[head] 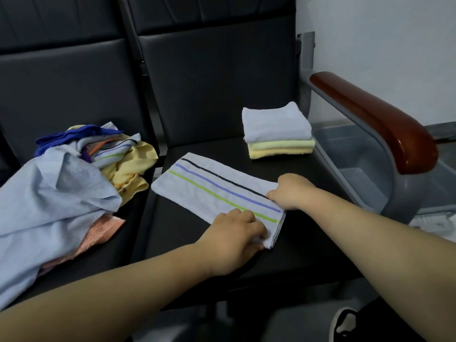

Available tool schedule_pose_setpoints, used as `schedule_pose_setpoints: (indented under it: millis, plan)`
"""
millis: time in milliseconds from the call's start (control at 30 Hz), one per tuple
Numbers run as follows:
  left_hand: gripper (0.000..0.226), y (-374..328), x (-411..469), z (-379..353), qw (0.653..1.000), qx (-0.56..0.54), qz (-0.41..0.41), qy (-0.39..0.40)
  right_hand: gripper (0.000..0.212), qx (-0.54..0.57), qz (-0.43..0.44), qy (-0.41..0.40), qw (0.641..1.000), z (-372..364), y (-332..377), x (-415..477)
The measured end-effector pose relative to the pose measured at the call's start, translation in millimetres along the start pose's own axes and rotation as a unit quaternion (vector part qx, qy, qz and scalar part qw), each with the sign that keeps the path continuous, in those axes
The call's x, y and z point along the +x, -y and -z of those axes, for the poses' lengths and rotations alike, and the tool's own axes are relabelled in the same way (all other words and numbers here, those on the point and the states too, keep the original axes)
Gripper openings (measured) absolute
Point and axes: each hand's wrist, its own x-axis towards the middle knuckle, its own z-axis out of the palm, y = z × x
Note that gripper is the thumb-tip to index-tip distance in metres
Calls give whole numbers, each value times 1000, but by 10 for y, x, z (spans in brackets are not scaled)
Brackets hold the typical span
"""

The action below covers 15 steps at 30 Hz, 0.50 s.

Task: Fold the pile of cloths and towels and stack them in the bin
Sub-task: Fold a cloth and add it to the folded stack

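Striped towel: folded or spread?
Striped towel folded: layered edges show at its near end, gripped by left hand and right hand.

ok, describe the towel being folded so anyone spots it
On the black seat by the wooden armrest, before the folded stack, lies the striped towel, gripped by left hand and right hand. Unlike the crumpled pile, it's flat, with green, blue, black stripes.
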Motion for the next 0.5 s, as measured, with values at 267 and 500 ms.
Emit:
schedule_pose_setpoints:
  millis: [267, 500]
  plan:
    - [14, 24, -49, 343, 979, -178, 88, -49, 22, 259, 35, 15, 965, 207, -51, -176]
    - [19, 389, -224, 902, 837, -420, 276, -217, 14, 570, 52, 62, 817, 578, 410, -212]
